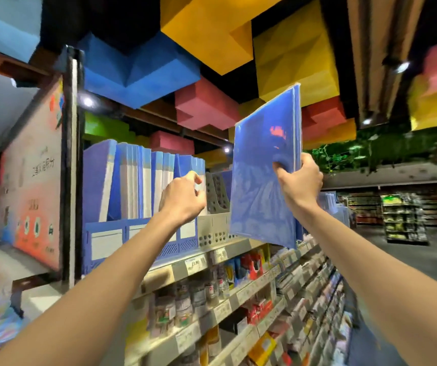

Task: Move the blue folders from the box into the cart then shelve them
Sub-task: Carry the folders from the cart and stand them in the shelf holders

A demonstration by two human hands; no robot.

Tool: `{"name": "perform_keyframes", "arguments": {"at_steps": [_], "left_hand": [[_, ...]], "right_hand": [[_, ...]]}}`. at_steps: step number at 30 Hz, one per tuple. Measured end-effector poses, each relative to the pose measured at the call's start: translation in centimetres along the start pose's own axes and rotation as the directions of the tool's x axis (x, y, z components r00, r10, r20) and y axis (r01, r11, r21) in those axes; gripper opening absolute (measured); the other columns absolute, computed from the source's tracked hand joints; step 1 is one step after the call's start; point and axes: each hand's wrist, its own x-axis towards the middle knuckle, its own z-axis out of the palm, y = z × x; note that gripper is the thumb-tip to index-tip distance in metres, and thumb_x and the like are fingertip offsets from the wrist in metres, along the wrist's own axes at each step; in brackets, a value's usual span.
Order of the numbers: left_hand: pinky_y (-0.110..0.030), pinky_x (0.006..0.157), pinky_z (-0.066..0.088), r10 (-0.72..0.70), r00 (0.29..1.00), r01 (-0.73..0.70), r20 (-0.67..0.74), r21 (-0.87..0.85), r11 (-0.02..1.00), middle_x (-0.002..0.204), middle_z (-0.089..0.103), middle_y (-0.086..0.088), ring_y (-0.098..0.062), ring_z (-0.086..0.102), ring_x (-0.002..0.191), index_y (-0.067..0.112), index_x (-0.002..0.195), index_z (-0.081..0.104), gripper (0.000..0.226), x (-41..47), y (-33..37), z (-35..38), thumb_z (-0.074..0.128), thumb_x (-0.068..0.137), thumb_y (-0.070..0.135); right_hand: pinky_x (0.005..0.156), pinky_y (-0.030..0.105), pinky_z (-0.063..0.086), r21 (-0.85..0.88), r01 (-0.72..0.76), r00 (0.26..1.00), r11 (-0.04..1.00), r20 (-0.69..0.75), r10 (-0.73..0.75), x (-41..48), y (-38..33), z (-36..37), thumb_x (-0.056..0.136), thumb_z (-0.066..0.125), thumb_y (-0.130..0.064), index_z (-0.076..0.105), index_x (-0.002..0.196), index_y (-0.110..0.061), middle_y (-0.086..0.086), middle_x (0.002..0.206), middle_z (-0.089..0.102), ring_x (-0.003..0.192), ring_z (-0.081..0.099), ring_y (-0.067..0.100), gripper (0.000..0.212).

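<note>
You can read only one number: 23.90, on a white price label set in the pale shelf-edge strip. The tall orange-and-white printed wall panel on your left bears large dark characters, too blurred to read. The red patch on the blue plastic folders shows no legible letters.

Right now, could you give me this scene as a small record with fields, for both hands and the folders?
right hand: grips the held folders, upright, raised before the top shelf
left hand: fingers curled at the shelved folders; grip unclear
shelved folders: upright in blue holders
grey holders: right of the blue ones
</note>
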Motion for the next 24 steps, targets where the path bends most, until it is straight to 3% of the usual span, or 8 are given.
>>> {"name": "perform_keyframes", "arguments": {"at_steps": [3, 7, 10, 14, 16, 20, 24], "left_hand": [[-0.038, 0.078, 0.053, 0.070, 0.996, -0.079, 0.063, 0.151, 0.985, 0.098, 0.073, -0.006, -0.029, 0.067, 0.091, 0.016, 0.121, 0.059, 0.027, 1.9, -1.1, 2.3, 0.053, 0.095, 0.022], [-0.043, 0.092, 0.052, 0.192, 0.975, -0.218, 0.112, 0.314, 0.924, 0.108, 0.073, -0.012, -0.032, 0.063, 0.104, 0.011, 0.111, 0.067, 0.024, 5.0, -1.3, 5.6, 0.052, 0.094, 0.020], [-0.040, 0.100, 0.040, 0.310, 0.932, -0.363, 0.190, 0.503, 0.784, 0.114, 0.070, -0.007, -0.027, 0.053, 0.117, 0.014, 0.112, 0.070, 0.027, 7.0, -0.9, 8.0, 0.052, 0.096, 0.025], [-0.039, 0.101, 0.036, 0.398, 0.864, -0.493, 0.308, 0.674, 0.551, 0.130, 0.061, -0.004, -0.027, 0.042, 0.131, 0.018, 0.122, 0.067, 0.032, 10.4, -0.7, 11.8, 0.054, 0.093, 0.025], [-0.040, 0.105, 0.035, 0.367, 0.868, -0.485, 0.334, 0.732, 0.479, 0.138, 0.055, -0.007, -0.029, 0.037, 0.137, 0.017, 0.125, 0.063, 0.035, 12.3, -1.4, 13.8, 0.054, 0.092, 0.024], [-0.040, 0.113, 0.026, 0.233, 0.909, -0.410, 0.345, 0.838, 0.360, 0.155, 0.038, -0.014, -0.033, 0.025, 0.147, 0.012, 0.139, 0.053, 0.042, 16.0, -2.4, 17.4, 0.048, 0.098, 0.013], [-0.041, 0.119, 0.021, 0.123, 0.927, -0.376, 0.355, 0.885, 0.274, 0.163, 0.025, -0.014, -0.033, 0.016, 0.152, 0.010, 0.148, 0.043, 0.045, 18.5, -4.2, 20.3, 0.042, 0.103, 0.011]], "right_hand": [[0.060, 0.026, 0.036, 0.008, -0.003, 1.000, 1.000, -0.012, 0.003, 1.2, 1.4, 2.3, 0.083, 0.072, -0.033, 0.062, 0.107, -0.014, 0.000, 0.089, 0.069, 0.076, 0.060, 0.021, 0.032], [0.060, 0.026, 0.039, 0.037, 0.004, 1.000, 0.999, -0.010, -0.004, 3.1, 3.8, 5.5, 0.085, 0.071, -0.032, 0.062, 0.107, -0.015, -0.005, 0.083, 0.065, 0.073, 0.062, 0.019, 0.029], [0.049, 0.003, 0.034, 0.136, 0.010, 1.000, 0.991, 0.024, -0.014, 4.8, 6.1, 7.9, 0.089, 0.070, -0.022, 0.061, 0.111, -0.009, -0.002, 0.090, 0.065, 0.065, 0.056, 0.005, 0.027], [0.051, -0.005, 0.031, 0.199, 0.039, 0.999, 0.979, 0.027, -0.045, 8.0, 9.9, 11.9, 0.089, 0.073, -0.026, 0.062, 0.116, -0.006, 0.008, 0.107, 0.071, 0.081, 0.056, 0.014, 0.036], [0.053, -0.001, 0.034, 0.240, 0.061, 0.997, 0.969, 0.038, -0.072, 10.0, 11.9, 14.2, 0.087, 0.074, -0.028, 0.062, 0.112, -0.006, 0.008, 0.104, 0.072, 0.082, 0.060, 0.016, 0.035], [0.064, 0.024, 0.036, 0.325, 0.070, 0.989, 0.943, 0.103, -0.109, 14.1, 15.3, 18.4, 0.083, 0.075, -0.027, 0.062, 0.100, -0.003, 0.006, 0.088, 0.069, 0.080, 0.062, 0.025, 0.031], [0.059, 0.030, 0.029, 0.358, 0.045, 0.967, 0.933, 0.220, -0.131, 16.9, 17.0, 22.7, 0.084, 0.073, -0.033, 0.049, 0.082, -0.016, -0.005, 0.073, 0.053, 0.073, 0.050, 0.023, 0.029]]}}
